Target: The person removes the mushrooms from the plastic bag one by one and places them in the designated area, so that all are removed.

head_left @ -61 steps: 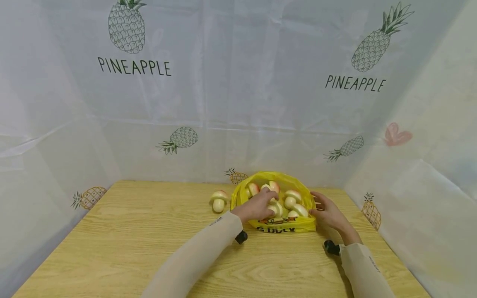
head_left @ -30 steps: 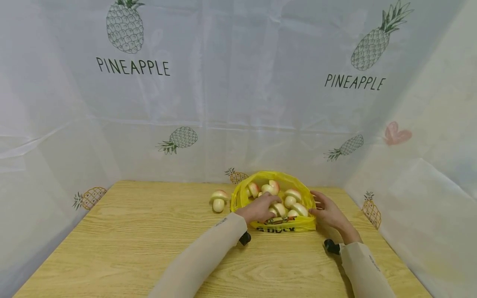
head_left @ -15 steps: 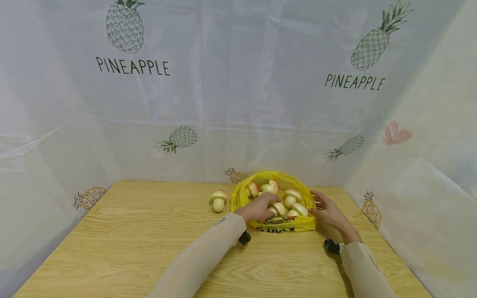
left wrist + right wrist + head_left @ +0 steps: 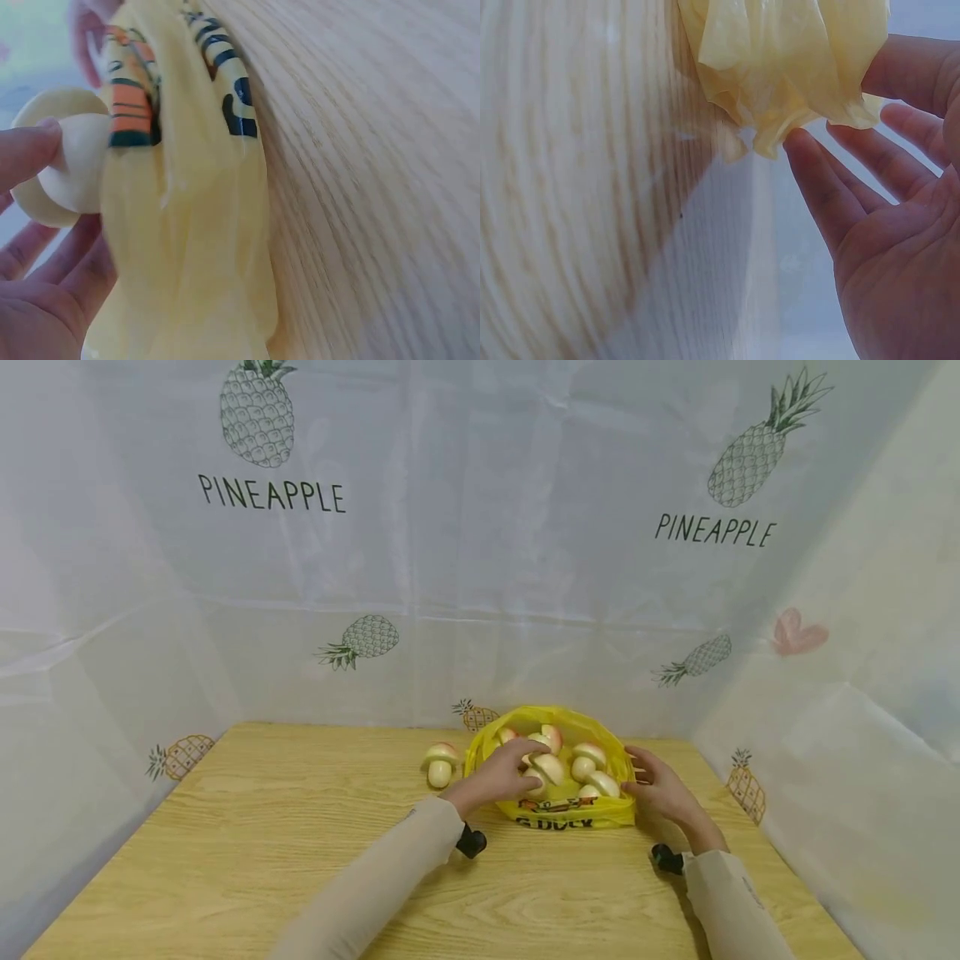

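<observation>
A yellow plastic bag [image 4: 615, 814] lies with its mouth towards me and several toy mushrooms [image 4: 588, 760] inside. My left hand [image 4: 497, 775] reaches into the mouth from the left and grips one mushroom [image 4: 550, 767]. In the left wrist view the thumb presses on the pale stem of this mushroom [image 4: 79, 165], with fingers beneath it and the bag's front edge hiding part of it. At the bag's right side, my right hand [image 4: 666, 789] holds the rim. The right wrist view shows its thumb and fingertips at the edge of the bag [image 4: 780, 67].
One more toy mushroom [image 4: 440, 766] with a reddish cap stands on the wooden table [image 4: 300, 827], left of the bag. A white curtain [image 4: 525, 568] printed with pineapples surrounds the table at the back and both sides.
My left hand has drawn back to the left, and the gripped mushroom has shifted left and up with it inside the bag's mouth. The right hand stays at the rim.
</observation>
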A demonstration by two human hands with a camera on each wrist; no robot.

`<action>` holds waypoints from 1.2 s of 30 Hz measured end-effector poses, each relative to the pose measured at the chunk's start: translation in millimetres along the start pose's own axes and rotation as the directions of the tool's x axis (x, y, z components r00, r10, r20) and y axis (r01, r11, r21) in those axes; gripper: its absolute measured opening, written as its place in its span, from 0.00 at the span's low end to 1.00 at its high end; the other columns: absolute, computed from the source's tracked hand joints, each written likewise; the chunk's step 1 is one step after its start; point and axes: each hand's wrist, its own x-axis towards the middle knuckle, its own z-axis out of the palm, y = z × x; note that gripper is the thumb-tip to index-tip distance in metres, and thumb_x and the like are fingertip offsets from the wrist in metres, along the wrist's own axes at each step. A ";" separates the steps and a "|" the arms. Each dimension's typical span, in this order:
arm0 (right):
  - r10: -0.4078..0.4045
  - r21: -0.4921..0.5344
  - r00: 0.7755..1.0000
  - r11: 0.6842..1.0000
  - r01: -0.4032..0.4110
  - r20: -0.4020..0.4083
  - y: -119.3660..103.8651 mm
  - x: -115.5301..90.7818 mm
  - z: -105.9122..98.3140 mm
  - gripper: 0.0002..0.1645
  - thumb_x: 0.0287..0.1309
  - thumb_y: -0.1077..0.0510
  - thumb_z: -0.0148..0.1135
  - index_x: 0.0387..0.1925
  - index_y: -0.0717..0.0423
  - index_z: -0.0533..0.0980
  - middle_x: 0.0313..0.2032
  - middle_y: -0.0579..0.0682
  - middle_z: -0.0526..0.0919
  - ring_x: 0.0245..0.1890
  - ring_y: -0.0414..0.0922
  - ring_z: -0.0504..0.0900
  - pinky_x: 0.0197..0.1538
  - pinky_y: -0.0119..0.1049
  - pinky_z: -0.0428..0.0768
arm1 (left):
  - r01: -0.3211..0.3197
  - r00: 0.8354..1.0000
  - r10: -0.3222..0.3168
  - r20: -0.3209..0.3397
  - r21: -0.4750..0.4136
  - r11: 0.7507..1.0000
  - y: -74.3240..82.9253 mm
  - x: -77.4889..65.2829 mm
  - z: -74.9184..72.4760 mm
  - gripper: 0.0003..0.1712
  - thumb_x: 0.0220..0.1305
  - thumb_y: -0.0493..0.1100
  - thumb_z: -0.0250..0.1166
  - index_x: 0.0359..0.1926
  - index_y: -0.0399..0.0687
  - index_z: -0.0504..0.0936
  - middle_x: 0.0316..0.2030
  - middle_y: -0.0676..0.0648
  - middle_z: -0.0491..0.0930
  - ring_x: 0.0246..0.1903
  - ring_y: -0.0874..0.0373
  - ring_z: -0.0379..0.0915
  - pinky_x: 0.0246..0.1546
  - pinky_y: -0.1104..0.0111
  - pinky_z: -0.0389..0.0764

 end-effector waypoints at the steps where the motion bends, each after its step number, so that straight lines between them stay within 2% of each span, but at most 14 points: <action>1: 0.000 0.002 1.000 1.000 0.000 0.002 0.2 -0.8 0.2 0.44 0.63 0.61 0.61 0.73 0.63 0.49 0.63 0.73 0.61 0.58 0.70 0.68 0.51 0.56 0.75 | 0.001 1.000 -0.002 -0.014 -0.014 1.000 -0.4 -4.7 -2.4 0.30 0.65 0.44 0.64 0.67 0.52 0.68 0.64 0.52 0.66 0.61 0.55 0.64 0.53 0.63 0.74; 5: -0.004 -0.007 1.000 1.000 0.004 0.001 1.4 -4.5 0.2 0.44 0.63 0.62 0.61 0.72 0.66 0.48 0.62 0.74 0.61 0.57 0.71 0.68 0.50 0.55 0.76 | 0.020 0.998 -0.023 -0.059 -0.061 0.998 -4.0 -23.9 -10.1 0.30 0.65 0.45 0.64 0.67 0.53 0.68 0.63 0.51 0.66 0.59 0.54 0.66 0.52 0.63 0.74; 10: 0.009 -0.015 1.000 1.000 -0.010 -0.016 0.8 -8.8 -0.5 0.44 0.62 0.62 0.61 0.72 0.64 0.49 0.62 0.73 0.62 0.56 0.70 0.69 0.50 0.55 0.77 | 0.044 0.989 -0.064 -0.134 -0.151 0.988 -10.5 -44.1 -21.0 0.30 0.64 0.45 0.65 0.66 0.58 0.69 0.62 0.50 0.66 0.48 0.54 0.73 0.40 0.68 0.79; 13: 0.014 -0.006 1.000 1.000 -0.014 -0.020 0.1 -8.5 -0.1 0.44 0.62 0.62 0.61 0.72 0.63 0.50 0.62 0.73 0.62 0.57 0.70 0.68 0.50 0.56 0.76 | 0.048 0.979 -0.084 -0.187 -0.189 0.981 -14.1 -54.7 -30.4 0.30 0.63 0.44 0.66 0.66 0.56 0.69 0.62 0.49 0.66 0.45 0.52 0.75 0.35 0.70 0.80; 16: 0.013 0.006 1.000 1.000 -0.013 -0.022 0.1 -7.5 0.9 0.43 0.62 0.63 0.61 0.72 0.63 0.50 0.62 0.73 0.63 0.57 0.71 0.68 0.50 0.56 0.76 | 0.044 0.968 -0.090 -0.232 -0.197 0.979 -17.9 -63.5 -40.3 0.31 0.63 0.42 0.66 0.66 0.51 0.69 0.61 0.47 0.67 0.44 0.51 0.76 0.36 0.70 0.80; 19: 0.016 0.015 1.000 1.000 -0.016 -0.025 0.3 -6.8 2.0 0.43 0.62 0.64 0.61 0.72 0.63 0.50 0.62 0.73 0.62 0.58 0.71 0.67 0.50 0.55 0.76 | 0.056 0.956 -0.115 -0.268 -0.218 0.974 -21.9 -71.9 -50.1 0.31 0.62 0.40 0.66 0.66 0.49 0.69 0.61 0.46 0.67 0.44 0.50 0.76 0.36 0.69 0.81; 23: 0.019 0.013 1.000 1.000 -0.018 -0.019 0.5 -6.4 3.0 0.43 0.62 0.63 0.61 0.72 0.64 0.50 0.62 0.73 0.62 0.58 0.71 0.67 0.50 0.54 0.77 | 0.085 0.934 -0.167 -0.315 -0.257 0.963 -31.1 -81.0 -61.9 0.31 0.62 0.38 0.66 0.65 0.54 0.70 0.61 0.48 0.68 0.44 0.51 0.76 0.35 0.68 0.81; 26: 0.021 0.009 1.000 1.000 -0.021 -0.019 -0.5 -6.4 3.3 0.44 0.62 0.62 0.61 0.72 0.64 0.50 0.63 0.73 0.62 0.58 0.71 0.67 0.50 0.55 0.76 | 0.100 0.918 -0.197 -0.343 -0.282 0.954 -39.7 -87.3 -69.0 0.31 0.61 0.38 0.67 0.65 0.54 0.71 0.61 0.48 0.67 0.44 0.49 0.76 0.34 0.67 0.82; 31: 0.027 -0.011 1.000 1.000 -0.027 -0.013 -5.6 -5.6 2.6 0.43 0.63 0.62 0.61 0.72 0.64 0.50 0.63 0.73 0.61 0.58 0.71 0.66 0.52 0.57 0.75 | 0.136 0.894 -0.242 -0.377 -0.287 0.948 -54.9 -98.0 -77.6 0.31 0.61 0.38 0.67 0.65 0.50 0.70 0.61 0.46 0.67 0.45 0.47 0.76 0.34 0.64 0.82; 36: 0.030 0.003 1.000 1.000 -0.031 0.004 -16.5 -4.4 0.7 0.42 0.62 0.65 0.60 0.71 0.68 0.51 0.62 0.75 0.60 0.58 0.73 0.65 0.51 0.59 0.74 | 0.168 0.873 -0.276 -0.402 -0.283 0.944 -68.1 -107.7 -82.4 0.32 0.60 0.40 0.68 0.65 0.51 0.70 0.60 0.44 0.67 0.45 0.46 0.77 0.34 0.64 0.82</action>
